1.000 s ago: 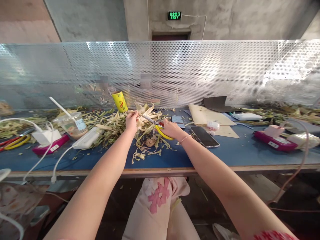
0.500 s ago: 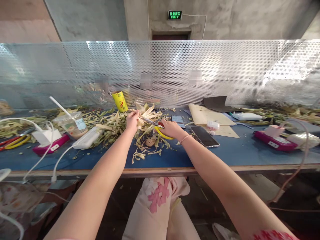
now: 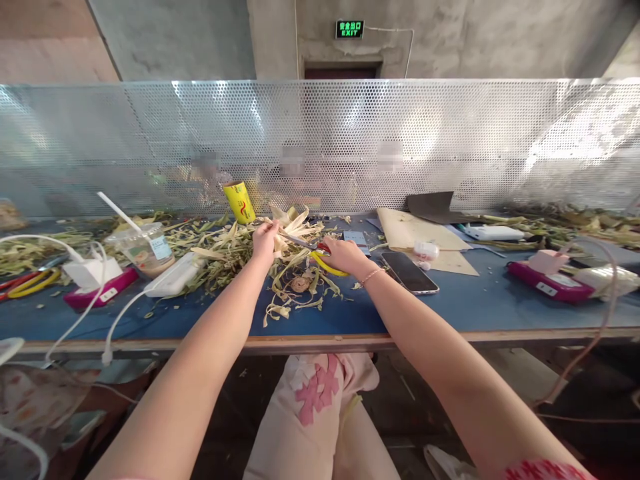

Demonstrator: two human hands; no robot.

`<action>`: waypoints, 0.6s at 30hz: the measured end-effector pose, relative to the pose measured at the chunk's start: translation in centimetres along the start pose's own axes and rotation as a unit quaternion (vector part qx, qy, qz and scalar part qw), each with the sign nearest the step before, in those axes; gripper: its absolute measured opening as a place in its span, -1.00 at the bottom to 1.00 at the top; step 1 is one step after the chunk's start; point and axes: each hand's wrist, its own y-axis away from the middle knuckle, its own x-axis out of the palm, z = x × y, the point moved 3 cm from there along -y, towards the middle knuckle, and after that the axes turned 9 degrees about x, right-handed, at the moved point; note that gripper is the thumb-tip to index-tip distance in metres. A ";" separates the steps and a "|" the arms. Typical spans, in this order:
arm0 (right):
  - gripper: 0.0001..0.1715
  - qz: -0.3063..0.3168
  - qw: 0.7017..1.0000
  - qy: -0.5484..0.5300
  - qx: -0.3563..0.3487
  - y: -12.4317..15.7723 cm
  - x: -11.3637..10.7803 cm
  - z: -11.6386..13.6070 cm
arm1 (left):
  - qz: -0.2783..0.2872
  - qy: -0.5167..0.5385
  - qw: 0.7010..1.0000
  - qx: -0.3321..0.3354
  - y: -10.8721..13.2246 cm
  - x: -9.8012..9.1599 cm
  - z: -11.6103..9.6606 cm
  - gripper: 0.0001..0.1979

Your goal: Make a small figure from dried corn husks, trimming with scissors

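Note:
My left hand (image 3: 265,241) is closed in a pinch on a bunch of pale dried husk strips (image 3: 299,224) that fan out above the table. My right hand (image 3: 345,257) grips a pair of scissors (image 3: 327,263), with one red and one yellow handle loop. Their metal blades point left, up against the husk beside my left fingers. Exactly where the blades meet the husk is too small to make out. Below the scissors, a coiled tan disc (image 3: 301,284) lies among curled husk scraps (image 3: 277,312) on the blue tabletop (image 3: 350,319).
Dried leaves (image 3: 220,267) spread to the left. A yellow tube (image 3: 240,203) stands behind them. Left are a drink cup (image 3: 143,250), a white power bank (image 3: 175,275) and a cabled power strip (image 3: 100,293). Right are a phone (image 3: 410,273), an earbud case (image 3: 426,251) and brown paper (image 3: 413,230). A perforated screen (image 3: 320,133) closes the back.

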 end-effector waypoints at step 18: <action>-0.52 0.010 0.997 -0.036 0.063 -0.6 0.5 -1.0 | 0.027 -0.082 0.995 0.042 0.2 0.0 -0.2 -0.84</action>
